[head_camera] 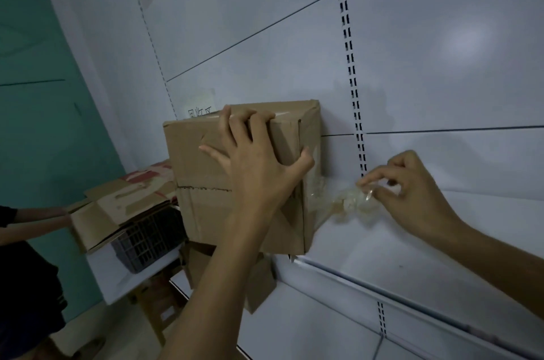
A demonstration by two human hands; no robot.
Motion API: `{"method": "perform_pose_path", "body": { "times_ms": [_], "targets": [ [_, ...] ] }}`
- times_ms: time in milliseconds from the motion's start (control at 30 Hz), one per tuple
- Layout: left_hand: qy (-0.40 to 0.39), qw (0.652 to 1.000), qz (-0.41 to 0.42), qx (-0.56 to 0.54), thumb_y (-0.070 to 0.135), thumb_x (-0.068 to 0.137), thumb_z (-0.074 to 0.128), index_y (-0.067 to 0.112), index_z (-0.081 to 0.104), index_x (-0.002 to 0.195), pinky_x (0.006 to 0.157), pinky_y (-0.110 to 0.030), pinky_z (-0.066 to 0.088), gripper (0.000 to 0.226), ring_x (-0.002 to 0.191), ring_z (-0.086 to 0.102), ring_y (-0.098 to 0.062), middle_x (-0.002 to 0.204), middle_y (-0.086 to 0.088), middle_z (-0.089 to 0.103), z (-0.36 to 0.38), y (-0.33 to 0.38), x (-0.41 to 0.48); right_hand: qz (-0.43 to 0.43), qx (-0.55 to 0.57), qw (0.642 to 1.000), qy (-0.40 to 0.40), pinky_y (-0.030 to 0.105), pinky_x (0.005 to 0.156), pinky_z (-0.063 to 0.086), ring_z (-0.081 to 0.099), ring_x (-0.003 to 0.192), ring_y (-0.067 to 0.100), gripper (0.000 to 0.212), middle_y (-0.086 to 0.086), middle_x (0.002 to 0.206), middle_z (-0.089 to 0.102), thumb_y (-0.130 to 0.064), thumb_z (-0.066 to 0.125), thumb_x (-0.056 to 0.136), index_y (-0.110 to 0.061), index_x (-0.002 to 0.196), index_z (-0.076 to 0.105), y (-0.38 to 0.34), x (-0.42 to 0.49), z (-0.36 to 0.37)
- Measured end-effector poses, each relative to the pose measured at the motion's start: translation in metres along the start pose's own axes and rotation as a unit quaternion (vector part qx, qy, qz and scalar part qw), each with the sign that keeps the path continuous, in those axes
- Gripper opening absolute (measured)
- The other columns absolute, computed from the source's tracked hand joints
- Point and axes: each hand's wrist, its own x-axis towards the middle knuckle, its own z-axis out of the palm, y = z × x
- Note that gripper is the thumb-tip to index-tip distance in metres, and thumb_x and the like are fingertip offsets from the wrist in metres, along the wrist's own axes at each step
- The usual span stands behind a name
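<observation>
A brown cardboard box [200,183] stands on the left end of a white metal shelf [368,245], against the back panel. My left hand [259,162] lies spread on the box's near corner, fingers over the top edge and thumb on the right face. My right hand [409,186] pinches a crumpled wad of clear packing tape [353,202] to the right of the box. A strip of that tape runs from the wad to the box's right face.
Flattened and open cardboard boxes [117,206] lie on a dark plastic crate [147,239] at the left. Another person's arms [29,221] reach toward them. A teal door [44,94] stands behind. A slotted upright [350,65] runs up the white back panel. A lower shelf [309,330] sits below.
</observation>
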Motion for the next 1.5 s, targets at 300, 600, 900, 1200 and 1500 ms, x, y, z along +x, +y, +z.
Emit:
{"method": "perform_pose_path", "body": {
  "times_ms": [300, 600, 900, 1200, 1500],
  "targets": [
    [0.023, 1.000, -0.001, -0.018, 0.052, 0.067, 0.059, 0.021, 0.050, 0.116, 0.102, -0.075, -0.002, 0.058, 0.143, 0.011, -0.023, 0.135, -0.003, 0.039, 0.003, 0.009, -0.005, -0.013, -0.051, 0.999, 0.004, 0.015, 0.067, 0.036, 0.051, 0.082, 0.014, 0.027, -0.011, 0.089, 0.044, -0.025, 0.073, 0.081, -0.048, 0.076, 0.060, 0.008, -0.002, -0.014],
    [0.036, 0.997, -0.039, -0.055, 0.055, 0.066, 0.057, 0.022, 0.048, 0.119, 0.105, -0.073, -0.004, 0.063, 0.145, 0.010, -0.019, 0.139, 0.000, 0.035, 0.003, -0.006, -0.006, -0.052, -0.045, 0.998, -0.013, 0.018, 0.065, 0.042, 0.054, 0.073, 0.006, 0.020, -0.016, 0.082, 0.053, -0.024, 0.074, 0.079, -0.042, 0.080, 0.066, 0.000, -0.014, -0.016],
    [0.034, 0.999, 0.014, -0.028, 0.051, 0.066, 0.064, 0.022, 0.050, 0.117, 0.103, -0.072, -0.003, 0.061, 0.143, 0.014, -0.023, 0.136, -0.001, 0.038, 0.007, 0.009, -0.007, 0.104, -0.050, 0.993, 0.012, 0.028, 0.075, 0.042, 0.057, 0.061, 0.005, 0.015, -0.009, 0.061, 0.065, -0.033, 0.072, 0.080, -0.041, 0.067, 0.070, 0.001, 0.008, -0.019],
    [0.059, 0.997, -0.014, -0.040, 0.048, 0.067, 0.064, 0.022, 0.051, 0.116, 0.105, -0.072, -0.003, 0.057, 0.142, 0.015, -0.021, 0.135, 0.000, 0.040, 0.010, 0.005, -0.007, 0.064, 0.048, 0.996, -0.048, 0.014, 0.069, 0.041, 0.056, 0.070, 0.010, 0.025, -0.002, 0.077, 0.059, -0.011, 0.075, 0.077, -0.035, 0.082, 0.069, -0.004, -0.002, -0.021],
    [0.060, 0.997, -0.023, -0.045, 0.048, 0.067, 0.062, 0.022, 0.050, 0.116, 0.105, -0.072, -0.005, 0.057, 0.142, 0.016, -0.022, 0.136, -0.001, 0.040, 0.009, 0.003, -0.007, 0.102, 0.260, 0.932, -0.230, 0.016, 0.084, 0.050, 0.055, 0.114, 0.003, 0.083, -0.010, 0.128, 0.054, -0.012, 0.081, 0.068, -0.034, 0.136, 0.040, -0.067, 0.023, 0.004]
  ]
}}
